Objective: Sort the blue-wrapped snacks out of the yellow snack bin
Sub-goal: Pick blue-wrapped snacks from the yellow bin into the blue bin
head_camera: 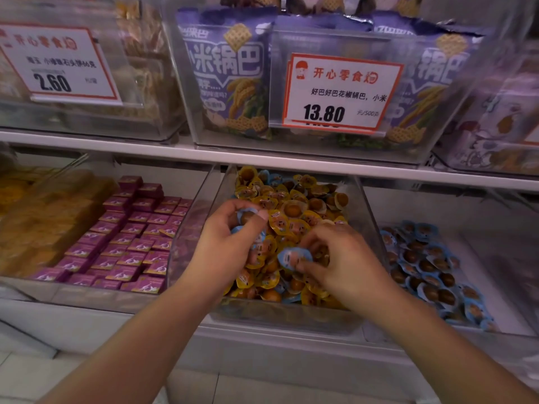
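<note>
Two bare forearms enter from the lower edge and reach into a clear plastic bin (368, 217) heaped with yellow-wrapped snacks (294, 211); this bin lies directly under both hands, on the lower tier of a shelf (175, 150). Above the hands, on the upper tier, stand clear containers of large purple snack bags (227, 80), fronted by a price card reading 13.80 (341, 93); up and to the left of the left hand a second card reads 2.60 (55, 62). Left of the left hand, a compartment holds rows of small magenta boxes (131, 237), and beyond them lie blurred tan packages (43, 220). Right of the right hand, a neighbouring compartment holds a pile of blue-wrapped snacks (428, 266). The left hand (230, 240) is curled, its fingers and thumb closed round several blue-wrapped pieces (246, 212) held just above the yellow heap. The right hand (341, 258) is also curled, its fingertips (303, 266) pinching a single blue-wrapped snack (291, 258) at the surface of the heap, between the two hands. A few further blue wrappers (269, 177) show among the yellow ones at the far end of the bin.
</note>
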{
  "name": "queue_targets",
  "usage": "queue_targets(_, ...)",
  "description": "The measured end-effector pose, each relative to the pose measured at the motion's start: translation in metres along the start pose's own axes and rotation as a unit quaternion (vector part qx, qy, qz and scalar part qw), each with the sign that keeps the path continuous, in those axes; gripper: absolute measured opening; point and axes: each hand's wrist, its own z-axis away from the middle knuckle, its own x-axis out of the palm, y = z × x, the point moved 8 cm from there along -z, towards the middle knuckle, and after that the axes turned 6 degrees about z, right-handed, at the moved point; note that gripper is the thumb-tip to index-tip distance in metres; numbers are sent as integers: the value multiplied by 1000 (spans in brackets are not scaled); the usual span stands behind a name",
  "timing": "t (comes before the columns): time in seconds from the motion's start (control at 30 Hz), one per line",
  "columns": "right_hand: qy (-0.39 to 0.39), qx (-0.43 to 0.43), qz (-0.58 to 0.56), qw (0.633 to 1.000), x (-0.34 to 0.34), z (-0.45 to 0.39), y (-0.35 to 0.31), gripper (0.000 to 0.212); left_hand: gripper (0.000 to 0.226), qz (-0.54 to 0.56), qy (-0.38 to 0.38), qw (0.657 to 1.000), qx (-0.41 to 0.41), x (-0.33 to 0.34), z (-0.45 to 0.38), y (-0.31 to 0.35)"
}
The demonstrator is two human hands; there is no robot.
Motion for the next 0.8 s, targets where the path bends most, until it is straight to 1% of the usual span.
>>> queue_targets(0.07,94,36,-90,991,-22,1,2,25,21,-28,-17,999,16,7,2,3)
queue_targets(0.1,123,39,-138,982,-29,1,1,26,32,-39,-38,998,18,12,4,3)
queue_targets(0.13,132,35,-180,974,-31,1,-3,26,41,-46,-69,996,17,20,6,2)
queue_targets(0.17,128,25,-214,968,-30,2,-7,26,47,-52,-104,993,17,29,8,1)
queue_targets(0.2,120,15,-239,964,-27,2,-12,25,48,-61,-134,989,22,36,11,1)
queue_targets(0.23,115,4,-248,962,-25,3,-16,24,45,-74,-147,986,32,40,13,2)
queue_targets(0.27,114,-5,-241,964,-23,4,-18,23,41,-82,-142,986,44,40,13,3)
queue_targets(0.33,107,-5,-223,969,-21,3,-16,24,36,-73,-98,991,56,32,10,7)
queue_targets(0.37,78,2,-230,970,-19,1,-12,23,35,-60,-70,994,55,25,7,8)
queue_targets(0.4,20,11,-236,971,-12,0,-9,19,33,-48,-46,996,51,18,5,8)
queue_targets(0.43,-64,12,-219,974,0,1,-9,14,31,-39,-27,998,45,11,3,8)
queue_targets(0.47,-159,-4,-171,972,14,5,-13,11,29,-31,-15,999,37,7,1,7)
queue_targets(0.5,-232,-35,-100,967,27,13,-17,17,27,-22,-11,999,30,4,0,6)
queue_targets(0.53,-275,-77,-28,958,38,22,-20,30,27,-17,-12,999,26,2,-1,5)
queue_targets(0.57,-288,-114,39,950,46,29,-24,41,28,-17,-16,999,26,3,-1,4)
queue_targets(0.63,-271,-141,123,944,51,36,-26,55,35,-30,-30,999,34,5,0,4)
queue_targets(0.73,-254,-157,171,939,50,37,-26,56,48,-39,-42,997,45,10,2,5)
queue_targets(0.8,-252,-150,205,934,51,35,-23,59,50,-48,-42,997,47,10,4,6)
